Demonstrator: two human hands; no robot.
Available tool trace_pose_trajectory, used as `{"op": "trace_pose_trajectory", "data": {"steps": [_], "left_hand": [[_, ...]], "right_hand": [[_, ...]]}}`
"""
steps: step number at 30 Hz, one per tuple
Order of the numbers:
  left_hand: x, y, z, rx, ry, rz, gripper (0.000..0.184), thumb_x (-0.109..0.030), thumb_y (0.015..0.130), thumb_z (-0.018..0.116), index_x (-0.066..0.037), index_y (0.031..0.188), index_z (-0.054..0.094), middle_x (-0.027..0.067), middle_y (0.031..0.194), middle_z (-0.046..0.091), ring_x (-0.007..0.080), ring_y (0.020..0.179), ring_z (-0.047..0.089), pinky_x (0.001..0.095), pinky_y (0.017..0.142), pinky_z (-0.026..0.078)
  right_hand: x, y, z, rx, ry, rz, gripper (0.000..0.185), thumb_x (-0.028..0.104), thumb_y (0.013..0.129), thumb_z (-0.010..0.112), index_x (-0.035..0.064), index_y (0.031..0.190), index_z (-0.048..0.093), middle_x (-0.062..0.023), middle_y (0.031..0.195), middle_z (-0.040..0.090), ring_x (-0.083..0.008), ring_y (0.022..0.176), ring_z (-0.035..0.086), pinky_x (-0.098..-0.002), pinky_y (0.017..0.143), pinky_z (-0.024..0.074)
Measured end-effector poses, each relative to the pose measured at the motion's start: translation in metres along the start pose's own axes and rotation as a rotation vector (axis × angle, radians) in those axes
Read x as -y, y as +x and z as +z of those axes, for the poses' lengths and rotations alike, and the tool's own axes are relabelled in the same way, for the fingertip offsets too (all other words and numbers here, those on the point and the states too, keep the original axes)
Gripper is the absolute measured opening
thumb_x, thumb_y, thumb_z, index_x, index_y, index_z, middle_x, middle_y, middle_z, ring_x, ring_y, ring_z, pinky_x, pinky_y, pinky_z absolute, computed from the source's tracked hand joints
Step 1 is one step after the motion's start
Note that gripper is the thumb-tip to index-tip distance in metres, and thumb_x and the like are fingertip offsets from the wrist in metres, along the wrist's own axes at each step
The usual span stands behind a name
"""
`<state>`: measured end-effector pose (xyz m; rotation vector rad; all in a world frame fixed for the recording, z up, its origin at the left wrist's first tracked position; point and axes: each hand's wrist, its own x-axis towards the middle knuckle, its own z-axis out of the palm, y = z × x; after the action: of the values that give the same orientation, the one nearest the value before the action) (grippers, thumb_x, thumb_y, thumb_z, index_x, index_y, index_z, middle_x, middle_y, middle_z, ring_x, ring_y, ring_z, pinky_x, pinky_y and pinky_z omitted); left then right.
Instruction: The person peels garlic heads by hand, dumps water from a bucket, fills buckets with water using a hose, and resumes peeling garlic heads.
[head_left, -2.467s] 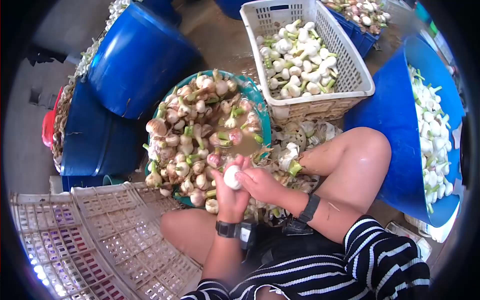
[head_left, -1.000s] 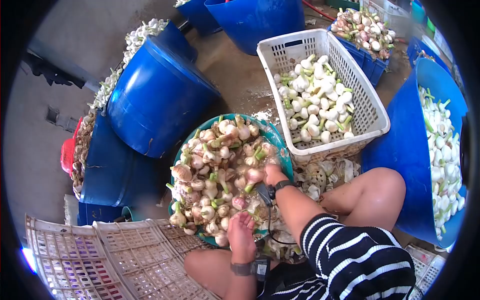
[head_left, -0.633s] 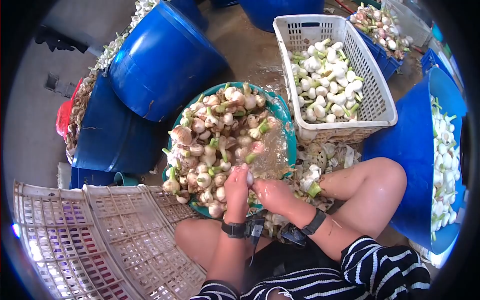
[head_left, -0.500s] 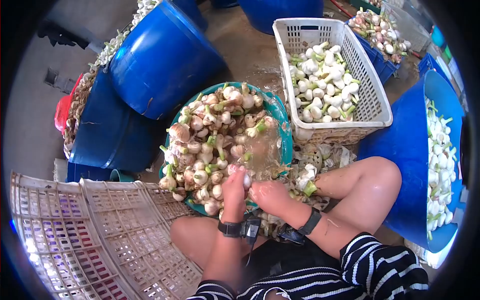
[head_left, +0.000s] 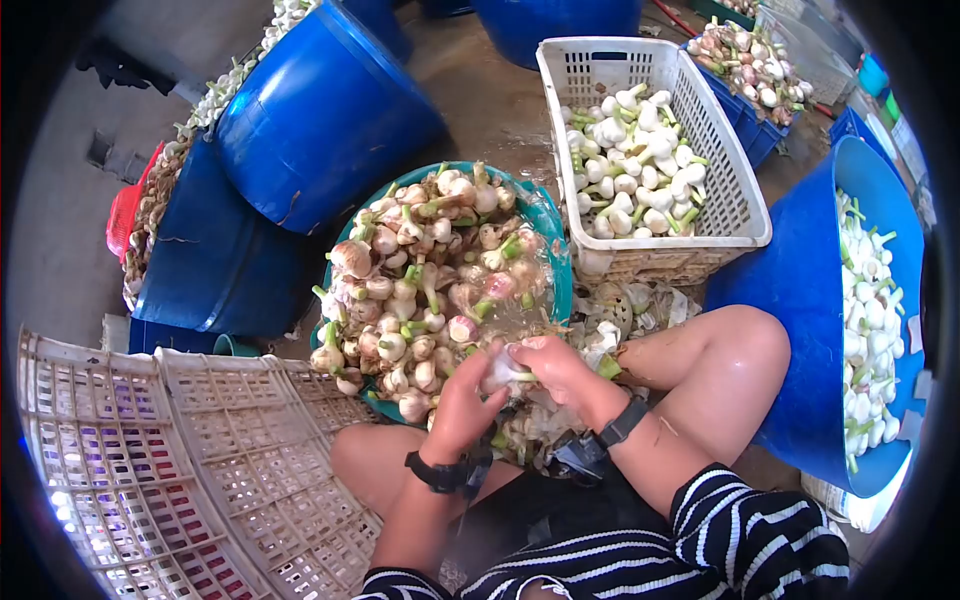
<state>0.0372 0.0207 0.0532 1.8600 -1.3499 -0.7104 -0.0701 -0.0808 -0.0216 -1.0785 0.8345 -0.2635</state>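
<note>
Teal tub (head_left: 561,255) is piled with garlic heads (head_left: 400,285); by its near edge, left hand (head_left: 462,402) and right hand (head_left: 560,372) both grip one kinda blurry white garlic bulb (head_left: 506,372). Perforated crate (head_left: 672,243) sits right of the tub.

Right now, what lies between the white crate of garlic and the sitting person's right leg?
In the head view, a litter of pale peelings lies between the white crate and the right leg.
</note>
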Motion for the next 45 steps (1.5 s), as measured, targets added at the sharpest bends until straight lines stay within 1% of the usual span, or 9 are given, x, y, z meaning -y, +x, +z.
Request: {"op": "trace_pose_trajectory", "data": {"steps": [5, 7, 11, 14, 16, 19, 25, 32, 45], "left_hand": [[0.018, -0.006, 0.018, -0.107, 0.347, 0.337, 0.021, 0.007, 0.079, 0.05, 0.0, 0.095, 0.062, 0.0165, 0.116, 0.055, 0.0256, 0.099, 0.057, 0.0384, 0.089, 0.044], [0.025, -0.006, 0.026, -0.462, -0.805, -0.37, 0.019, 0.002, 0.086, 0.047, -0.002, 0.099, 0.06, 0.0133, 0.113, 0.058, 0.0226, 0.097, 0.058, 0.0358, 0.084, 0.048], [0.06, -0.005, 0.014, -0.521, -1.967, -0.725, 0.024, -0.017, 0.088, 0.055, -0.004, 0.108, 0.055, 0.0079, 0.099, 0.06, 0.0187, 0.093, 0.058, 0.0254, 0.07, 0.052], [0.061, -0.015, 0.008, -0.475, -1.74, -0.634, 0.022, -0.021, 0.087, 0.056, -0.006, 0.103, 0.056, 0.0044, 0.094, 0.061, 0.0146, 0.085, 0.058, 0.0225, 0.063, 0.05], [0.043, -0.012, 0.012, -0.531, -1.236, -0.563, 0.017, -0.019, 0.088, 0.057, -0.005, 0.098, 0.056, 0.0024, 0.087, 0.061, 0.0094, 0.076, 0.056, 0.0224, 0.062, 0.046], [0.013, -0.006, 0.016, -0.428, -0.755, -0.366, 0.013, -0.019, 0.089, 0.055, -0.006, 0.087, 0.054, 0.0027, 0.077, 0.059, 0.0097, 0.07, 0.056, 0.0227, 0.063, 0.047], [0.042, -0.014, 0.001, -0.391, -1.766, -0.643, 0.019, -0.026, 0.091, 0.049, -0.008, 0.094, 0.055, 0.0003, 0.084, 0.061, 0.009, 0.068, 0.057, 0.0201, 0.053, 0.046], [0.014, -0.004, 0.034, -0.414, -0.961, -0.43, 0.019, -0.026, 0.091, 0.052, -0.007, 0.093, 0.055, 0.0014, 0.084, 0.061, 0.0105, 0.072, 0.06, 0.0221, 0.06, 0.049], [0.015, -0.003, 0.035, -0.312, -1.512, -0.739, 0.029, -0.038, 0.09, 0.048, -0.011, 0.096, 0.056, -0.001, 0.083, 0.062, 0.0081, 0.064, 0.056, 0.018, 0.044, 0.042]], "right_hand": [[0.011, -0.013, 0.009, 0.046, 0.425, 0.027, 0.02, 0.014, 0.089, 0.052, -0.0037, 0.096, 0.06, -0.005, 0.086, 0.062, -0.011, 0.075, 0.056, -0.0247, 0.067, 0.0444], [0.01, -0.025, 0.003, 0.125, 0.45, -0.062, 0.022, 0.017, 0.09, 0.052, -0.0027, 0.096, 0.06, -0.0058, 0.091, 0.062, -0.0101, 0.082, 0.056, -0.0249, 0.071, 0.0447], [0.037, -0.068, -0.027, 0.371, -0.227, -0.609, 0.025, 0.02, 0.09, 0.051, -0.0026, 0.1, 0.058, -0.0082, 0.096, 0.062, -0.0172, 0.09, 0.057, -0.0301, 0.081, 0.0447], [0.047, -0.063, -0.059, 0.085, 0.129, -0.36, 0.026, 0.018, 0.087, 0.057, -0.0033, 0.101, 0.058, -0.0126, 0.103, 0.059, -0.0194, 0.092, 0.057, -0.0289, 0.081, 0.045], [0.051, -0.056, -0.064, -0.326, -1.151, -0.828, 0.027, 0.017, 0.083, 0.061, -0.0031, 0.101, 0.058, -0.0125, 0.097, 0.06, -0.0205, 0.091, 0.058, -0.0299, 0.079, 0.0462], [0.059, -0.051, -0.018, -0.04, -0.494, -0.568, 0.027, 0.011, 0.08, 0.062, -0.0025, 0.102, 0.056, -0.0089, 0.091, 0.062, -0.0178, 0.081, 0.058, -0.0274, 0.074, 0.0463], [0.055, -0.044, -0.04, 0.156, -0.352, -0.766, 0.019, 0.012, 0.08, 0.063, -0.0022, 0.092, 0.06, -0.0094, 0.088, 0.059, -0.0175, 0.076, 0.056, -0.0293, 0.069, 0.0462], [0.057, -0.036, -0.014, 0.156, 0.107, -0.195, 0.012, 0.01, 0.085, 0.057, -0.0008, 0.087, 0.06, -0.0035, 0.082, 0.058, -0.0073, 0.069, 0.054, -0.0225, 0.06, 0.0449], [0.04, -0.024, 0.004, 0.112, 0.116, -0.19, 0.02, 0.018, 0.09, 0.052, -0.0011, 0.09, 0.058, -0.0037, 0.09, 0.058, -0.0054, 0.061, 0.051, -0.0207, 0.054, 0.0438]]}}
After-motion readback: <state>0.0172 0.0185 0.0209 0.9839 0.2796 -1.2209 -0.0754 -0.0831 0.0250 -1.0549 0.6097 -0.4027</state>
